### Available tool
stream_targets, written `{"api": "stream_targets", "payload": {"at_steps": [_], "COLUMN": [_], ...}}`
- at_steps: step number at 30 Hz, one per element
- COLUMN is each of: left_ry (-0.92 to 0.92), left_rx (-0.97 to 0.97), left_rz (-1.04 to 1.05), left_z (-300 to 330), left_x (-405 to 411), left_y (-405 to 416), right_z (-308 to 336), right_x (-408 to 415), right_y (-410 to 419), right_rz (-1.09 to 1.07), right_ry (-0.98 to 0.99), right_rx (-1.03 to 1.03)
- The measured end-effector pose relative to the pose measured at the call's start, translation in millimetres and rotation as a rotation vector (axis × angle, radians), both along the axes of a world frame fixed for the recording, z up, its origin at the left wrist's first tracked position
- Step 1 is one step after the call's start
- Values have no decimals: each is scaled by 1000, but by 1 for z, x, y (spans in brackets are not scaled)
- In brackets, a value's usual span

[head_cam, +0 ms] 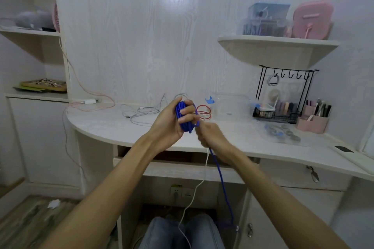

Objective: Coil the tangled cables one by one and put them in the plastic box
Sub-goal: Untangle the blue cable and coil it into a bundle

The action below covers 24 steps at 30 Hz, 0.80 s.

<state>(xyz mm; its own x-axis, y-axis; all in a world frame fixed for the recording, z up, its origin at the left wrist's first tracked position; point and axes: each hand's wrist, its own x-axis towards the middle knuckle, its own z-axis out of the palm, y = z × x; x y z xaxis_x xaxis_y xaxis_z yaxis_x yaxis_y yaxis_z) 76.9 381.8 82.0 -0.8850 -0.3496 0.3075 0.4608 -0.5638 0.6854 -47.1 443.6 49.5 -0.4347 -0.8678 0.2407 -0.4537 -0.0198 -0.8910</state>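
My left hand (174,119) grips a coil of blue cable (182,117) above the desk's front edge. My right hand (210,134) sits just below and right of it, fingers curled round the blue cable's loose tail (221,180), which hangs down to my lap. A white cable (199,186) also drops from under my right hand. On the desk behind lie tangled white cables (141,112) and a red cable (204,111). The clear plastic box (230,107) with a blue clip stands right of the red cable.
A black wire rack (283,95) and pink holders (312,120) crowd the desk's right side, with a clear lid or tray (283,132) in front. A pink cable (85,89) runs from the left shelf to a white charger (90,101). Shelves hang above right.
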Motion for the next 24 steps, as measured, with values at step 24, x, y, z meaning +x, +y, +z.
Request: {"api": "stream_targets", "payload": {"at_steps": [24], "left_ry": [-609], "left_rx": [-911], "left_rz": [114], "left_z": [-26], "left_x": [0], "left_y": [-28], "right_z": [72], "right_x": [-20], "right_y": [39], "right_rz": [371], "right_ry": [471], "right_rx": [240]}}
